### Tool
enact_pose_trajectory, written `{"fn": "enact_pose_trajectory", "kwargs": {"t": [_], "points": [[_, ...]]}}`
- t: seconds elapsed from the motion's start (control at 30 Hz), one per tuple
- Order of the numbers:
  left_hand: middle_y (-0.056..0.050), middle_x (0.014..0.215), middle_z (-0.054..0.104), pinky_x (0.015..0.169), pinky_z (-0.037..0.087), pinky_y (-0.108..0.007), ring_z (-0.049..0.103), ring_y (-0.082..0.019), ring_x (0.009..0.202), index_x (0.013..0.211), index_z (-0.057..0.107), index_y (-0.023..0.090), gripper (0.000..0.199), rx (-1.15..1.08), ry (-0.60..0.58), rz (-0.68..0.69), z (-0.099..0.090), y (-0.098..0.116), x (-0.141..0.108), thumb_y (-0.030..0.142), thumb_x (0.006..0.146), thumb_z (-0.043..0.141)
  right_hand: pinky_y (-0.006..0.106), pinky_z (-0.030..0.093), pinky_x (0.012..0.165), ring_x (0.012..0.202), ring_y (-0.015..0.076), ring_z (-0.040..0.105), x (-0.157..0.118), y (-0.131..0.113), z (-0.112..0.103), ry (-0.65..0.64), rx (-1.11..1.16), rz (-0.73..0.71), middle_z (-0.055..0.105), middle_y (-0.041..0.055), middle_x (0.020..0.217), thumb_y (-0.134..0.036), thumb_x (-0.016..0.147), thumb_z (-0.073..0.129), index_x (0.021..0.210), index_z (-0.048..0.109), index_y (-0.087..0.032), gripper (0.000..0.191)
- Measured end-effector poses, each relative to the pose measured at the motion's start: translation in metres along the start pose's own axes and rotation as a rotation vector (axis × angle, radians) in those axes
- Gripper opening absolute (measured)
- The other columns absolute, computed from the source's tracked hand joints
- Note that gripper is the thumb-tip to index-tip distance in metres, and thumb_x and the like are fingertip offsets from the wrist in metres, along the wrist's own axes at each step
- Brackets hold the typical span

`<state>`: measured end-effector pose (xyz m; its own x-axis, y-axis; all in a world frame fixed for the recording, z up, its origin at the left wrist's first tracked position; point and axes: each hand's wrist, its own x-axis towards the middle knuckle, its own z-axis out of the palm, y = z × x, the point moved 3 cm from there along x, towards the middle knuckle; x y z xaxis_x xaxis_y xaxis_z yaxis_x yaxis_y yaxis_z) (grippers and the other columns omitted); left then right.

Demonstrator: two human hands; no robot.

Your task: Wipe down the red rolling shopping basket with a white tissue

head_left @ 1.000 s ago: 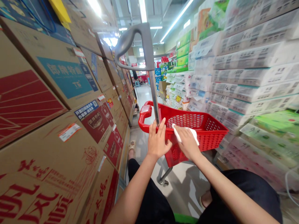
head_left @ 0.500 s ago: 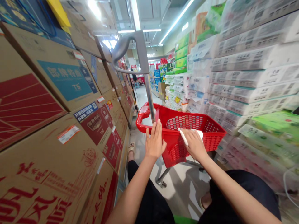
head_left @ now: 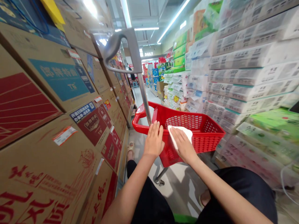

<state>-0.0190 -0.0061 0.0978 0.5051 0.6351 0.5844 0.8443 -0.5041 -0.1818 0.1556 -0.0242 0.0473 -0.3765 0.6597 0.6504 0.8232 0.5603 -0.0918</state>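
A red shopping cart (head_left: 203, 141) with perforated plastic sides stands before my knees. A metal pole with a grey loop handle (head_left: 138, 51) rises from its left end. My left hand (head_left: 153, 141) lies with fingers stretched out against the cart's rim, beside the foot of the pole, holding nothing. Under my right hand (head_left: 182, 143) is a white cloth (head_left: 187, 133), pressed flat against the cart's near side just below the rim. Part of the cloth is hidden by my fingers and palm.
Cardboard cartons (head_left: 42, 149) are stacked along the left side of the aisle. Wrapped paper packs (head_left: 238, 68) pile up on the right, with green packs (head_left: 275, 121) lower down. A caster (head_left: 159, 181) rests on the pale floor between my legs.
My right hand has slid left along the cart's side with the cloth, nearer to my left hand. My left hand stays against the rim. The view has shifted slightly.
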Motion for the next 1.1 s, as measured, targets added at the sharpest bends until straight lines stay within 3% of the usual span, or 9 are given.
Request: {"fn": "enact_pose_trajectory", "kwargs": {"t": [0.13,0.27,0.4,0.53,0.63,0.7,0.9,0.97,1.1], "points": [[-0.019,0.158,0.044,0.131,0.02,-0.052,0.025,-0.034,0.156,0.15,0.045,0.004,0.073,-0.039,0.02,-0.01,0.0,0.007,0.0,0.017,0.08,0.061,0.063,0.031,0.123,0.151,0.0354,0.033,-0.015,0.02,-0.008,0.008,-0.09,0.074,0.032,0.0156,0.167,-0.003,0.076,0.046,0.166,0.008,-0.016,0.099],[-0.021,0.152,0.051,0.13,0.024,-0.053,0.038,-0.034,0.15,0.147,0.049,0.002,0.068,-0.056,0.039,-0.022,0.002,0.014,0.003,0.017,0.081,0.059,0.064,0.03,0.122,0.146,0.0397,0.038,0.008,-0.007,0.002,0.034,-0.089,0.103,0.038,0.0221,0.162,-0.011,0.081,0.051,0.165,0.012,-0.008,0.093],[-0.019,0.15,0.054,0.13,0.025,-0.051,0.044,-0.031,0.146,0.147,0.049,0.005,0.065,-0.042,0.05,-0.002,0.003,0.011,0.004,0.013,0.083,0.054,0.061,0.028,0.125,0.151,0.0337,0.029,0.026,-0.03,0.013,0.051,-0.023,0.042,0.031,0.0186,0.167,-0.015,0.088,0.046,0.165,0.005,-0.01,0.088],[-0.017,0.151,0.053,0.13,0.024,-0.048,0.045,-0.031,0.145,0.147,0.049,0.006,0.067,-0.057,0.034,-0.013,0.002,0.005,0.002,0.017,0.082,0.058,0.061,0.029,0.125,0.154,0.0316,0.027,0.0,-0.003,0.008,0.021,-0.034,0.013,0.028,0.0116,0.169,-0.006,0.08,0.043,0.167,0.004,-0.019,0.096],[-0.018,0.15,0.053,0.131,0.023,-0.048,0.045,-0.032,0.145,0.146,0.05,0.005,0.066,-0.067,0.039,-0.02,0.002,0.007,0.001,0.018,0.082,0.059,0.063,0.026,0.125,0.154,0.0331,0.026,-0.025,0.026,-0.002,0.015,-0.121,0.078,0.028,0.0096,0.169,-0.003,0.074,0.045,0.167,0.005,-0.022,0.102],[-0.019,0.148,0.054,0.131,0.022,-0.048,0.045,-0.033,0.144,0.144,0.051,0.004,0.064,-0.073,0.04,-0.023,0.001,0.012,0.003,0.02,0.082,0.06,0.063,0.025,0.125,0.153,0.035,0.028,-0.029,0.031,-0.005,0.015,-0.159,0.138,0.031,0.0112,0.167,-0.004,0.075,0.047,0.167,0.005,-0.02,0.102],[-0.021,0.146,0.056,0.13,0.024,-0.05,0.047,-0.033,0.143,0.144,0.05,0.001,0.058,-0.019,0.039,-0.007,0.006,0.023,0.009,0.015,0.088,0.054,0.062,0.023,0.126,0.154,0.0373,0.024,0.015,-0.023,0.007,0.02,-0.107,0.126,0.027,0.0171,0.168,-0.011,0.084,0.049,0.166,0.001,-0.012,0.095],[-0.02,0.147,0.056,0.13,0.025,-0.049,0.047,-0.032,0.144,0.145,0.05,0.001,0.057,-0.003,0.038,0.001,0.008,0.021,0.009,0.012,0.089,0.051,0.061,0.023,0.127,0.155,0.0353,0.022,0.02,-0.027,0.008,0.022,-0.07,0.086,0.025,0.0162,0.169,-0.01,0.084,0.046,0.166,-0.001,-0.013,0.095],[-0.018,0.149,0.053,0.13,0.024,-0.049,0.043,-0.032,0.146,0.143,0.05,0.003,0.061,-0.033,0.021,0.001,0.011,0.015,0.008,0.014,0.084,0.057,0.056,0.027,0.126,0.152,0.0299,0.03,-0.004,0.013,-0.001,-0.011,-0.036,0.041,0.033,0.0111,0.166,-0.005,0.082,0.043,0.166,0.007,-0.019,0.093]]}}
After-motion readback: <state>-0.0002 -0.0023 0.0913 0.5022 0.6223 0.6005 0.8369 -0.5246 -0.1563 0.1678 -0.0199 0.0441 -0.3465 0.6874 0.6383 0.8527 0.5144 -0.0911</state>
